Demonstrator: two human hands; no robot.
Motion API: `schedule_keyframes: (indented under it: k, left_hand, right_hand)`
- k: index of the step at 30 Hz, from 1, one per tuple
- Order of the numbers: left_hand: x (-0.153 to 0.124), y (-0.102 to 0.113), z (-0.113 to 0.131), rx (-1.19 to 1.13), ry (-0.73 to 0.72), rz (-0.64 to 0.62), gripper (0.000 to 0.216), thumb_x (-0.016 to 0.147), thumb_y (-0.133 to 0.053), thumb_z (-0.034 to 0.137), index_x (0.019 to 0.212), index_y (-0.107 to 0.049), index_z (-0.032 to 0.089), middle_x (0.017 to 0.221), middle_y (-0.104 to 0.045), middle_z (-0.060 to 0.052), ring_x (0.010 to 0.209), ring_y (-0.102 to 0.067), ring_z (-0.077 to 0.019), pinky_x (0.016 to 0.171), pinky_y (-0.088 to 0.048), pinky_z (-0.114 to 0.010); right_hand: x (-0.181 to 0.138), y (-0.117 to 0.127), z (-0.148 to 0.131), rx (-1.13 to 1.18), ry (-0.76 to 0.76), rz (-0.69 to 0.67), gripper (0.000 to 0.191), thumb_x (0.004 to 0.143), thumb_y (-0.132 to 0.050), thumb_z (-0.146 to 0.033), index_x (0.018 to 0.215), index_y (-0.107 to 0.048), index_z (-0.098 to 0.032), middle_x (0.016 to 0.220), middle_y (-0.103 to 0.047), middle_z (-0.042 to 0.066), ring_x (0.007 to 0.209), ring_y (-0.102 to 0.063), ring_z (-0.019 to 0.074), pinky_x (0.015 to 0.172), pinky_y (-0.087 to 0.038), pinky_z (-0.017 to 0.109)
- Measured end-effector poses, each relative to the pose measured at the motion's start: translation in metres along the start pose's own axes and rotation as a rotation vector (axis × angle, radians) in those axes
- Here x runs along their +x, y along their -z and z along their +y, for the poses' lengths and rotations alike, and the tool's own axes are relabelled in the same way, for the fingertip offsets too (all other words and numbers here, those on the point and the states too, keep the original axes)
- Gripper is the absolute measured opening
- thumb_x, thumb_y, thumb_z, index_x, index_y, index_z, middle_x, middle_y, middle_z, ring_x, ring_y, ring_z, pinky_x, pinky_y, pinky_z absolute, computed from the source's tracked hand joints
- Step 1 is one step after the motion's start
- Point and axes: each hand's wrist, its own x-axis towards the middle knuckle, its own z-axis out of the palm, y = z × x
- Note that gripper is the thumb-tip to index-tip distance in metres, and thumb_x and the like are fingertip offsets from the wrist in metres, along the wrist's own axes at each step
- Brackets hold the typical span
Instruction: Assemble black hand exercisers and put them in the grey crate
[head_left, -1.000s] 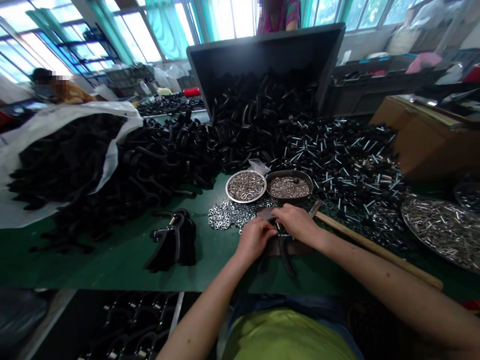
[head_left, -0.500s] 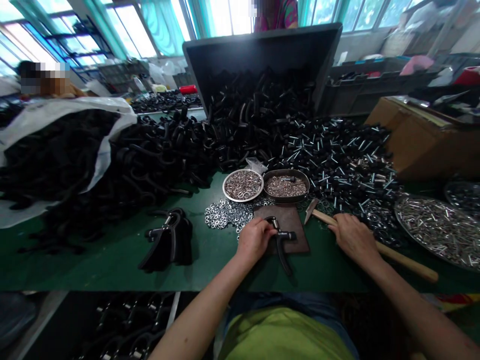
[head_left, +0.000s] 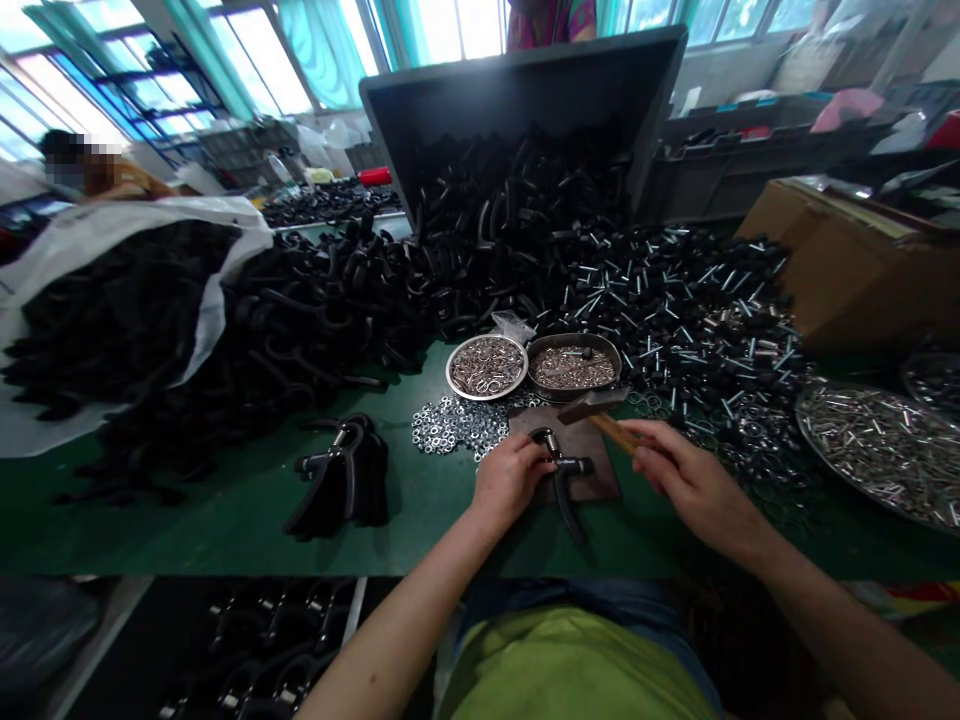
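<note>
My left hand (head_left: 508,482) is closed on a black hand-grip part (head_left: 564,482) with a spring, pressing it onto a dark metal block (head_left: 596,478) on the green table. My right hand (head_left: 688,482) is wrapped round the wooden handle of a hammer (head_left: 596,408). The hammer's head is raised just above the block, a little behind the part.
Two metal dishes, one of rings (head_left: 487,366) and one of small fittings (head_left: 574,366), stand behind the block, with loose washers (head_left: 454,425) to the left. Finished grips (head_left: 343,483) lie left. Heaps of black handles (head_left: 315,310) and bolted knobs (head_left: 675,300) fill the back; a pin tray (head_left: 877,450) sits right.
My right hand left the part, took the hammer from the table at the right, and has lifted it over the block. My left hand has stayed on the part.
</note>
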Motion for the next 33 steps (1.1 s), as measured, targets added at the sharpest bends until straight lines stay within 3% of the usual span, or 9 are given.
schedule_keyframes:
  k: [4,9,14,16,19,22,24,28,33]
  left_hand:
    - [-0.014,0.005,-0.003,-0.161,0.150,0.034,0.046,0.073,-0.071,0.032,0.113,-0.051,0.020,0.098,-0.060,-0.004,0.086,-0.058,-0.0186,0.075,-0.046,-0.030]
    - [-0.027,0.003,0.007,-0.063,0.171,0.038,0.043,0.075,-0.067,0.025,0.115,-0.051,0.021,0.105,-0.057,-0.007,0.090,-0.057,-0.0205,0.076,-0.047,-0.032]
    - [-0.023,0.005,0.011,0.021,0.089,-0.060,0.044,0.081,-0.050,0.011,0.119,-0.060,0.030,0.097,-0.059,-0.007,0.085,-0.057,-0.0206,0.076,-0.046,-0.033]
    - [-0.020,0.005,0.009,-0.140,0.139,-0.035,0.042,0.081,-0.051,0.012,0.118,-0.062,0.029,0.094,-0.060,-0.007,0.084,-0.057,-0.0206,0.077,-0.046,-0.034]
    - [-0.018,0.002,0.007,-0.703,0.392,-0.018,0.034,0.078,-0.060,0.019,0.112,-0.067,0.022,0.089,-0.064,-0.006,0.077,-0.060,-0.0187,0.074,-0.049,-0.032]
    - [-0.019,-0.004,0.016,-1.325,0.759,-0.036,0.032,0.075,-0.066,0.021,0.106,-0.067,0.014,0.093,-0.068,-0.008,0.071,-0.063,-0.0162,0.072,-0.052,-0.031]
    - [-0.021,-0.007,0.027,-1.537,0.898,-0.002,0.036,0.073,-0.068,0.019,0.109,-0.065,0.013,0.101,-0.068,-0.011,0.080,-0.066,-0.0167,0.081,-0.052,-0.032]
    - [-0.029,-0.004,0.053,-1.607,0.848,0.007,0.049,0.070,-0.072,0.022,0.117,-0.062,0.013,0.121,-0.062,-0.013,0.112,-0.058,-0.0228,0.100,-0.041,-0.034]
    - [-0.035,0.014,0.063,-1.393,0.743,-0.114,0.051,0.072,-0.071,0.028,0.120,-0.061,0.018,0.138,-0.049,-0.008,0.130,-0.040,-0.0238,0.110,-0.027,-0.035]
  right_hand:
    - [-0.011,-0.018,0.000,-0.026,0.151,0.003,0.037,0.093,-0.033,-0.027,0.127,-0.049,-0.024,0.115,-0.064,0.007,0.099,-0.062,0.0181,0.083,-0.050,0.033]
    - [-0.018,-0.037,0.021,-0.267,0.202,-0.114,0.038,0.093,-0.034,-0.025,0.128,-0.049,-0.031,0.111,-0.066,0.003,0.094,-0.064,0.0170,0.079,-0.053,0.032]
    - [-0.026,-0.026,0.057,-0.584,0.189,0.068,0.039,0.095,-0.035,-0.031,0.132,-0.046,-0.030,0.096,-0.065,0.004,0.079,-0.063,0.0166,0.066,-0.050,0.028]
    - [-0.027,-0.019,0.075,-0.746,0.155,0.131,0.037,0.093,-0.039,-0.032,0.128,-0.051,-0.030,0.088,-0.064,0.004,0.072,-0.061,0.0174,0.060,-0.046,0.028]
    - [-0.022,-0.012,0.095,-0.847,0.145,0.175,0.032,0.091,-0.043,-0.030,0.118,-0.060,-0.025,0.087,-0.063,0.006,0.078,-0.058,0.0206,0.064,-0.045,0.031]
    - [-0.005,-0.007,0.096,-0.774,0.187,0.214,0.031,0.091,-0.043,-0.029,0.111,-0.064,-0.018,0.096,-0.063,0.010,0.091,-0.055,0.0233,0.076,-0.044,0.034]
    - [0.014,-0.004,0.087,-0.695,0.232,0.240,0.031,0.091,-0.043,-0.029,0.109,-0.064,-0.016,0.100,-0.062,0.011,0.095,-0.053,0.0234,0.082,-0.043,0.035]
    - [0.067,0.000,0.062,-0.617,0.285,0.227,0.031,0.091,-0.041,-0.028,0.102,-0.068,-0.015,0.100,-0.064,0.011,0.098,-0.051,0.0226,0.086,-0.041,0.034]
    - [0.140,-0.007,0.042,-0.783,0.057,0.003,0.031,0.089,-0.044,-0.032,0.090,-0.072,-0.018,0.098,-0.067,0.011,0.100,-0.051,0.0242,0.083,-0.040,0.034]
